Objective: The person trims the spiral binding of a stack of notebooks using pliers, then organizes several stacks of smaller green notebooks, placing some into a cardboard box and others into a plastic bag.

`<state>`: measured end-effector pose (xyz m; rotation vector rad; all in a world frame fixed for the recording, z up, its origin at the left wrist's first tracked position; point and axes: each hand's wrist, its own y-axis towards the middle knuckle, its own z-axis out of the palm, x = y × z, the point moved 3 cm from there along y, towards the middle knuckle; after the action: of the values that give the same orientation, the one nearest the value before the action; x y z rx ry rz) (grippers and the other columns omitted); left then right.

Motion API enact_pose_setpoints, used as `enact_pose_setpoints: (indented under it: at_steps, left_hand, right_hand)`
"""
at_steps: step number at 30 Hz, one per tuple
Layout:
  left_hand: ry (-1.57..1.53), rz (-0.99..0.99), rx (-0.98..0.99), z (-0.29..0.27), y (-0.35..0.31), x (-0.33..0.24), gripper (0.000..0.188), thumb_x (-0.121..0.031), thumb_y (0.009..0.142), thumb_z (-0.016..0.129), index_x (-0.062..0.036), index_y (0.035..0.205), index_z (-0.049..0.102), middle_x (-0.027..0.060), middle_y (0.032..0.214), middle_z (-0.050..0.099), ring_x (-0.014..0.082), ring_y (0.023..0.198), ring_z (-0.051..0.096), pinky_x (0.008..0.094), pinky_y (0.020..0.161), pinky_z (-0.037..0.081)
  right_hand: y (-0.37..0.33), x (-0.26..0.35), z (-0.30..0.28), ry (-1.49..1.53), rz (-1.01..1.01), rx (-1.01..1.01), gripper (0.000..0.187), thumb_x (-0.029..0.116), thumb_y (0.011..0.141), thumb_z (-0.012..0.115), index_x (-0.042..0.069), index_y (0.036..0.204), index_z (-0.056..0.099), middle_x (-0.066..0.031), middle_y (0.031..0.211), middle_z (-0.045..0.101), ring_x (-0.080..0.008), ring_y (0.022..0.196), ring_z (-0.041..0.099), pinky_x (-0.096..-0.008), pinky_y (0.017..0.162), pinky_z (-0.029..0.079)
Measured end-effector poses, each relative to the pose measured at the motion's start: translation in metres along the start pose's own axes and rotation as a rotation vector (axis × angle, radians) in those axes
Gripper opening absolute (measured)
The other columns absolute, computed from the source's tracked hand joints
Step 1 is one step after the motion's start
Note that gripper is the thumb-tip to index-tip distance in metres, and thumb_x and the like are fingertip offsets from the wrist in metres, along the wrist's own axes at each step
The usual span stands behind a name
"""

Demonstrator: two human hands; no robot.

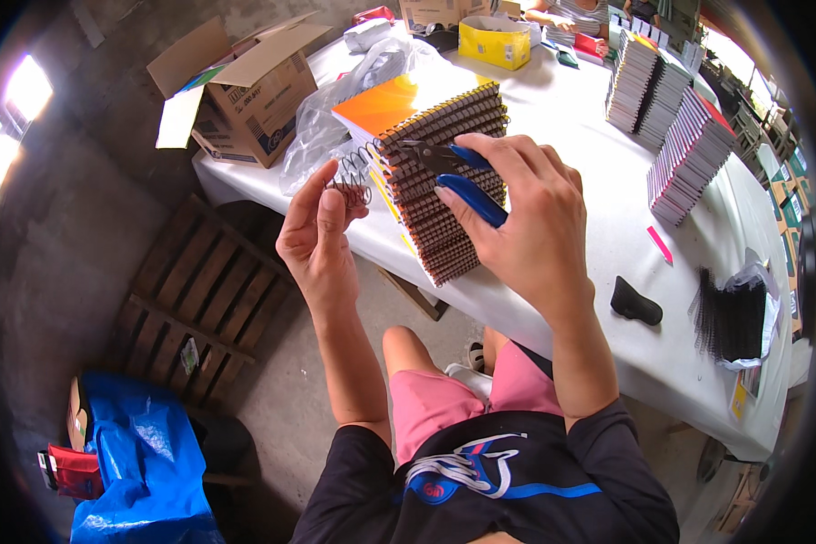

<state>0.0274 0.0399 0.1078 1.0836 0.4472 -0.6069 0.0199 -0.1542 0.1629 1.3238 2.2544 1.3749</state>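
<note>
Brown cardboard box (261,116) stands open, contents unclear; left hand (322,238) pinches a wire coil (354,189), right hand (542,210) grips blue-handled pliers (470,198).

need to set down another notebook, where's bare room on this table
The widest bare stretch of white tablecloth lies between the spiral-bound stack and the notebook stacks at the right. A smaller patch lies between the black object and the near edge. The left end is crowded with the cardboard box and clear plastic.
</note>
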Motion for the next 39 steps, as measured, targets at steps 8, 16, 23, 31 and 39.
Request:
enact_pose_setpoints:
  at_steps: [8,16,23,31,39]
  left_hand:
    - [0.17,0.016,0.013,0.011,0.009,-0.007,0.034,-0.014,0.094,0.058,0.0075,0.12,0.056,0.0101,0.09,0.068,0.0112,0.077,0.065,0.0233,0.068,0.053]
    - [0.142,0.016,0.085,0.01,0.013,-0.011,0.032,-0.012,0.093,0.059,0.0072,0.119,0.058,0.0112,0.094,0.068,0.0112,0.077,0.065,0.0237,0.068,0.054]
    - [0.146,0.035,0.139,0.01,0.012,-0.012,0.031,-0.011,0.094,0.057,0.0085,0.118,0.058,0.0143,0.105,0.067,0.012,0.08,0.066,0.0256,0.068,0.056]
    - [0.199,0.057,0.139,0.018,0.009,-0.016,0.03,-0.011,0.094,0.057,0.0089,0.116,0.058,0.0127,0.101,0.066,0.0124,0.082,0.066,0.0258,0.07,0.056]
    - [0.128,0.01,0.117,0.023,0.009,-0.012,0.025,-0.009,0.094,0.057,0.0078,0.112,0.059,0.0107,0.098,0.065,0.0123,0.081,0.066,0.0254,0.07,0.056]
  right_hand:
    - [0.003,0.006,0.006,-0.029,0.016,0.002,0.04,0.027,0.075,0.073,0.012,0.11,0.063,-0.0058,0.099,0.062,-0.0257,0.094,0.059,-0.0391,0.082,0.043]
    - [0.005,0.004,0.008,-0.031,0.005,0.003,0.044,0.029,0.073,0.074,0.009,0.11,0.064,-0.0072,0.101,0.063,-0.0254,0.095,0.06,-0.0401,0.079,0.042]
    - [0.007,0.006,0.01,-0.003,0.007,0.041,0.042,0.031,0.074,0.073,0.008,0.108,0.064,-0.0097,0.097,0.065,-0.0266,0.09,0.063,-0.0413,0.077,0.044]
    - [0.008,0.005,0.014,0.097,0.022,0.059,0.031,0.025,0.074,0.073,0.007,0.098,0.063,-0.0114,0.082,0.063,-0.0297,0.073,0.066,-0.0402,0.063,0.053]
    - [0.008,0.005,0.015,0.052,0.032,0.023,0.03,0.022,0.073,0.073,0.007,0.097,0.062,-0.0098,0.078,0.062,-0.0283,0.07,0.066,-0.0395,0.06,0.053]
